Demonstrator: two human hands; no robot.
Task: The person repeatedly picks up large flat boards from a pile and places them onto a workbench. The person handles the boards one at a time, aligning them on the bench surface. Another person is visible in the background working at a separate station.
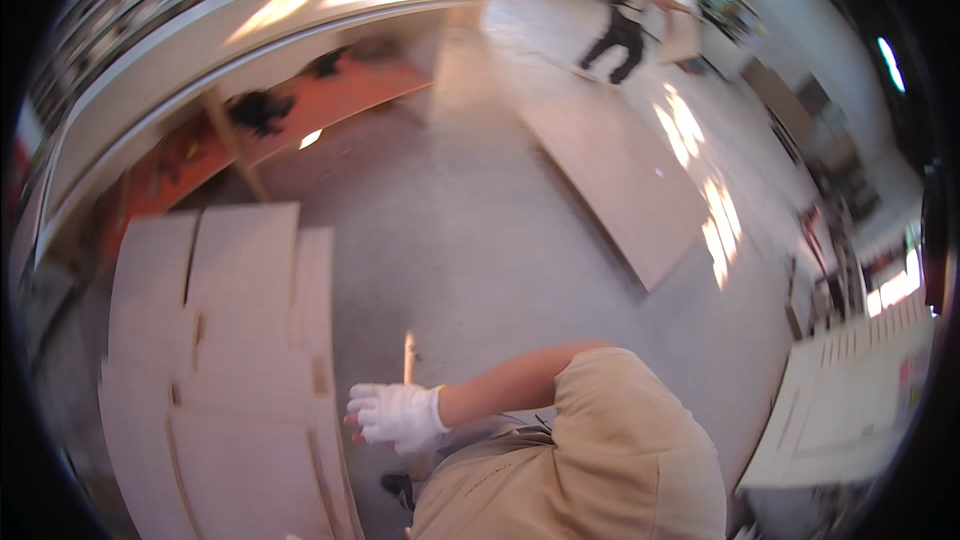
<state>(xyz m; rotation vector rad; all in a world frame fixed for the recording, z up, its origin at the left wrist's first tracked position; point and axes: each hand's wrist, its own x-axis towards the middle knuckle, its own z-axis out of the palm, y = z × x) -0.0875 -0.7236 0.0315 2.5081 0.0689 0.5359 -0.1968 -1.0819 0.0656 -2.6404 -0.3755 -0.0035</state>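
My right hand (395, 418), in a white glove with bare fingertips, reaches across my body to the left. Its fingers are slightly bent and look apart, with nothing plainly gripped. A thin wooden stick (408, 355) stands up just behind the glove; whether it touches the hand I cannot tell. Left of the fingers lies a stack of pale wooden panels (240, 320), overlapping unevenly, with small blocks and gaps between them. My left hand does not show clearly; only a tiny white patch appears at the lower edge.
A long pale board covers a workbench (280, 15) at the far left, above an orange shelf (330, 95) with dark items. One large panel (620, 180) lies ahead on the concrete floor. Farther back, a person (630, 15) carries a pale board. White slotted panels (840, 400) stand at right.
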